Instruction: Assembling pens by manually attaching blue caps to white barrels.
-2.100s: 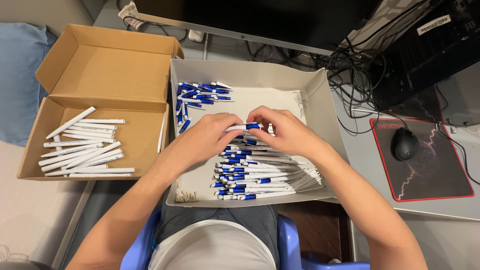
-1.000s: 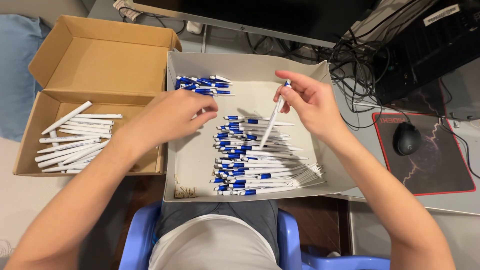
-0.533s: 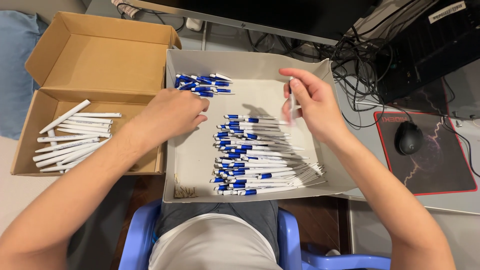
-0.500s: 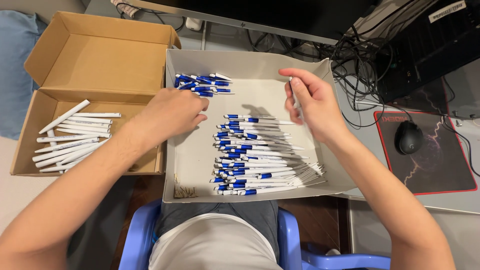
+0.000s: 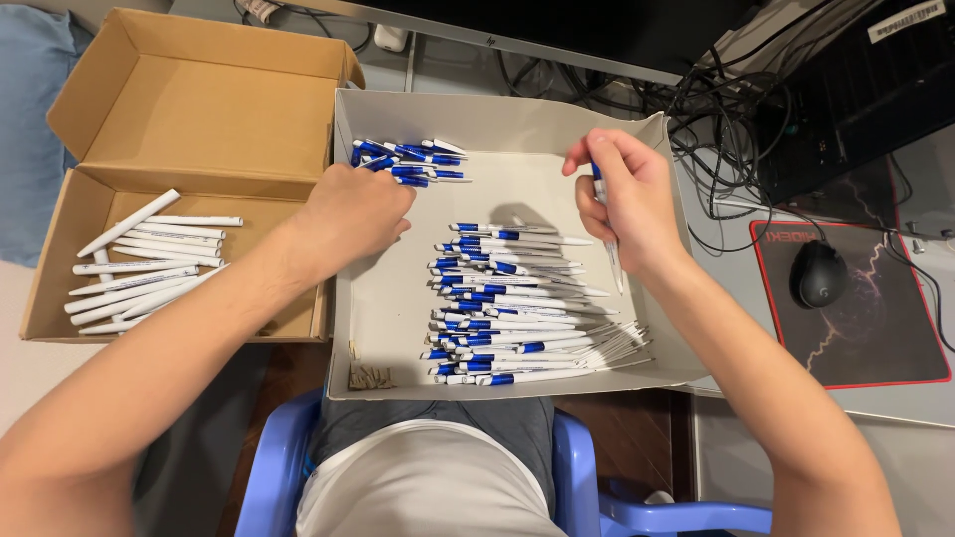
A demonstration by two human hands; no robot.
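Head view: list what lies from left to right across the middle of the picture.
Brown cardboard box holding white pen barrels → left hand → pile of white-and-blue pens in the grey tray → right hand holding a pen → computer mouse on a mouse pad.

I see a grey desk surface (image 5: 925,403) on the right, carrying a black mouse pad with a red edge (image 5: 854,298) and a black mouse (image 5: 818,274). Behind it sits a dark computer case (image 5: 865,89) and a tangle of black cables (image 5: 726,129). A blue plastic chair (image 5: 597,497) shows below. A blue cushion (image 5: 30,119) lies far left. Lighting is even, indoor.
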